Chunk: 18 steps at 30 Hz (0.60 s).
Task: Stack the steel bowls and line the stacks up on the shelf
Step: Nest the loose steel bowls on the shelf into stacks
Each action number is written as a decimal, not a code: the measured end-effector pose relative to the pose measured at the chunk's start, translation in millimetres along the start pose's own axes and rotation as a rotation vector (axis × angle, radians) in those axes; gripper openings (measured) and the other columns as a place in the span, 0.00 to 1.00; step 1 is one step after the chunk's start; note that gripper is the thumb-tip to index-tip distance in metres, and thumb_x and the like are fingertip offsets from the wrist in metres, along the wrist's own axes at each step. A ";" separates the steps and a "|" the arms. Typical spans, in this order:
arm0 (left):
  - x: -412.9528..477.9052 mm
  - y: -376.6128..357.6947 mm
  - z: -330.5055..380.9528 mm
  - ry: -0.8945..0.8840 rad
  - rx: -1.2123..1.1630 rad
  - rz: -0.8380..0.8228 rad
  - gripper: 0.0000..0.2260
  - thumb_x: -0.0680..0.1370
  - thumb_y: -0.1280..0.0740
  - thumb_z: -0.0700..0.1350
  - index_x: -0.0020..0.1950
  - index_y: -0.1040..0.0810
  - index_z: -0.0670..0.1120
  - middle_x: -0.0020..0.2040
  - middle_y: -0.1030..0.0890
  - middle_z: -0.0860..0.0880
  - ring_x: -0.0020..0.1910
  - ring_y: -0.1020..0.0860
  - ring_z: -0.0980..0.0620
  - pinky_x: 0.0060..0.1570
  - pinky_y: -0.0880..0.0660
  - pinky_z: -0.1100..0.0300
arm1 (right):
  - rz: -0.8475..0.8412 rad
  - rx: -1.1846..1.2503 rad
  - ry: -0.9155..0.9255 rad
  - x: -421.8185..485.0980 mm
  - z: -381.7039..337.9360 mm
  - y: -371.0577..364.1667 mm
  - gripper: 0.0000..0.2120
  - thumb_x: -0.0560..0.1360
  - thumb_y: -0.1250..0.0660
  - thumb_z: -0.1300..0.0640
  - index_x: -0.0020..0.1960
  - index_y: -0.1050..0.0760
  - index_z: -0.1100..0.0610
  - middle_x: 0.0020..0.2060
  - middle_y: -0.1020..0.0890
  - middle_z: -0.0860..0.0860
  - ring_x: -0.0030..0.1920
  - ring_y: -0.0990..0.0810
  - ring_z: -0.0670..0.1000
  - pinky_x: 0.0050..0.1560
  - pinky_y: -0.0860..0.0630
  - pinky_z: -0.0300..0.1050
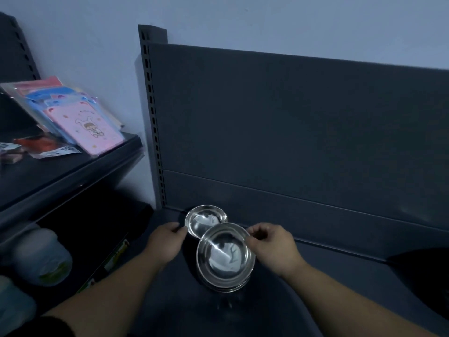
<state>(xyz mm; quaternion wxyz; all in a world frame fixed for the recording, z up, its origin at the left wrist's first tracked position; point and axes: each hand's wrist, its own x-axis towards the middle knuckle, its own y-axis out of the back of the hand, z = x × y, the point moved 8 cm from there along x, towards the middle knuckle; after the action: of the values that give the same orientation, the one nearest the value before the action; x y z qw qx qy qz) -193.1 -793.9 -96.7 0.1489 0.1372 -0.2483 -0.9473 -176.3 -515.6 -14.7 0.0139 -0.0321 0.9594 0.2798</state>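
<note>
Task part-way, early by the look of it. Two lots of steel bowls on the shelf (328, 276), both toward its back-left corner, the rest of the run to the right not yet filled.

- Front stack (226, 257): several nested rims show at its near edge, so stacking here is at least begun. I can't tell the count. Its far rim overlaps the bowl behind in this view; whether they touch I can't say.
- Rear bowl (206, 220): sits close to the back panel (291, 122), near the corner post. It may be a single bowl or a shallow stack (its underside is hidden).
- Contents: both show only reflections inside, nothing in them.

Your hands are apart, one on each lot. Your left hand (167, 242) pinches the rear bowl's left rim; your right hand (272, 246) pinches the right rim of the front stack's top bowl.

Judged left to do: the two lots run front-to-back rather than along the shelf, so lining up probably remains, and possibly merging.

Off to the left, a neighbouring shelf (80, 171) carries pink packets (92, 127).
</note>
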 end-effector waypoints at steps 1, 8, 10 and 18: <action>1.9 -2.2 3.5 -0.008 0.013 -0.015 0.22 0.73 0.36 0.58 0.59 0.20 0.45 0.55 0.17 0.43 0.56 0.20 0.43 0.58 0.23 0.50 | 0.001 -0.014 0.012 -0.9 -0.1 -1.5 0.01 0.70 0.27 0.53 0.40 0.18 0.49 0.35 0.15 0.44 0.34 0.19 0.40 0.40 0.21 0.35; 16.9 -23.5 16.0 -0.008 -0.032 -0.032 0.12 0.76 0.32 0.49 0.56 0.20 0.45 0.51 0.17 0.46 0.52 0.20 0.45 0.54 0.24 0.55 | 0.004 0.019 -0.032 -5.2 12.3 -6.8 0.04 0.72 0.28 0.49 0.46 0.20 0.44 0.41 0.16 0.40 0.42 0.18 0.38 0.41 0.26 0.27; 18.4 -26.3 15.4 0.001 -0.017 -0.012 0.08 0.76 0.33 0.45 0.52 0.19 0.43 0.49 0.17 0.44 0.49 0.20 0.45 0.52 0.25 0.55 | 0.001 -0.008 -0.032 -5.7 17.3 -10.0 0.04 0.72 0.29 0.50 0.46 0.19 0.44 0.41 0.16 0.38 0.43 0.19 0.36 0.43 0.28 0.26; 14.0 9.7 23.3 0.045 -0.395 0.061 0.05 0.77 0.36 0.38 0.50 0.21 0.41 0.48 0.18 0.41 0.47 0.19 0.46 0.44 0.20 0.56 | -0.008 -0.046 -0.057 -11.2 22.6 -15.4 0.08 0.74 0.31 0.51 0.52 0.19 0.46 0.46 0.16 0.39 0.48 0.20 0.36 0.50 0.29 0.29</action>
<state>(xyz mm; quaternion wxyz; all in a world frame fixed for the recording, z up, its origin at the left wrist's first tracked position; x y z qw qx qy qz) -211.7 -796.9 -74.8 0.2072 0.1186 -0.0582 -0.9693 -163.9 -515.8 -41.5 0.0415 -0.0283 0.9519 0.3024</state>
